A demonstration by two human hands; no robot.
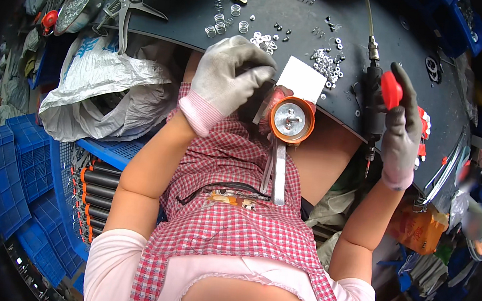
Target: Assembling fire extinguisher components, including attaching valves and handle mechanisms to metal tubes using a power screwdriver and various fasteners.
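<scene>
My left hand point(230, 72), in a grey-white glove with a pink cuff, is above the table's front edge. Its fingers are curled in and pressed together, and whatever they may hold is hidden. Out to the right, my gloved right hand point(402, 121) grips a round red plastic cap point(391, 91) between thumb and fingers. Between the hands, an orange round housing point(293, 120) with a metal disc and a small central post sits on a fixture at the table edge. A metal lever point(279, 174) points from it toward my lap. Neither hand touches the housing.
Small springs point(220, 25), washers point(263, 42) and nuts point(328, 68) lie on the dark table point(189, 17). A white square plate point(302, 78) adjoins the housing. A black pneumatic screwdriver point(374, 99) hangs by my right hand. A white sack point(103, 92) and blue crates point(8, 159) are at left.
</scene>
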